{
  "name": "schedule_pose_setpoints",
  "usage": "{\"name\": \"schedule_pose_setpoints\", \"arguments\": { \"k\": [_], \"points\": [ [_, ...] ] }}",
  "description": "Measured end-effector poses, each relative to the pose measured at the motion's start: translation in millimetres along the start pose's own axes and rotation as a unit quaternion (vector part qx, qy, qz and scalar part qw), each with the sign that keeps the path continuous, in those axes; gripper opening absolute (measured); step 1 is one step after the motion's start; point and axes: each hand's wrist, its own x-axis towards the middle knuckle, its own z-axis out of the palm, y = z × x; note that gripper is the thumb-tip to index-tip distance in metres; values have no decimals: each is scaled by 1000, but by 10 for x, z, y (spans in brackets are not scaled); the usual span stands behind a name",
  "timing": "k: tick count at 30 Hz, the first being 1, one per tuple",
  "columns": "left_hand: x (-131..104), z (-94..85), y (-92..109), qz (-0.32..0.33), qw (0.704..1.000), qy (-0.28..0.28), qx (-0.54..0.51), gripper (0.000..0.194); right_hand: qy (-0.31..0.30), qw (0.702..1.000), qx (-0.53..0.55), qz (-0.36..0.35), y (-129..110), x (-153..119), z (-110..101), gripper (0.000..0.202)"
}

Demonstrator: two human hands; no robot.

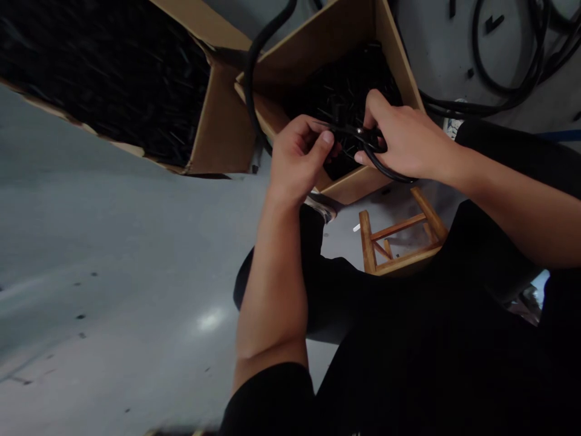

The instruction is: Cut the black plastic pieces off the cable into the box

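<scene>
Head view: above the open box (pixel 390 54), my left hand (pixel 295 157) and right hand (pixel 408 142) pinch one black cable (pixel 385 171). Fingers closed on it; I would keep the loop taut and clear of the box's contents.

Black cable (pixel 384 166): thin, glossy, bent in a loop. Upper run spans both hands, small shiny spot midway; lower arc sags at 5 o'clock under the right-hand fingers. Sits above the near corner of the open carton of black parts.
</scene>
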Motion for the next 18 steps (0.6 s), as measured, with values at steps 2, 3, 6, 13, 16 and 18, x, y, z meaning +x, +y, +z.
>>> {"name": "schedule_pose_setpoints", "arguments": {
  "k": [2,3,6,13,16,18],
  "points": [
    [2,6,-21,-3,999,16,35,55,5,1000,-8,7,-3,15,35,47],
    [4,-2,-33,-4,998,22,51,51,10,1000,-12,12,-5,23,50,45],
    [12,-42,-77,-1,998,21,57,40,18,999,-15,24,-10,44,75,40],
    [-10,33,-123,-9,995,13,103,43,0,1000,2,29,21,43,94,44],
    [-14,29,-145,-12,992,12,124,45,5,1000,15,26,20,51,72,39],
    [3,-35,-193,-10,993,18,114,48,12,1000,17,23,14,60,48,35]
  ]
}}
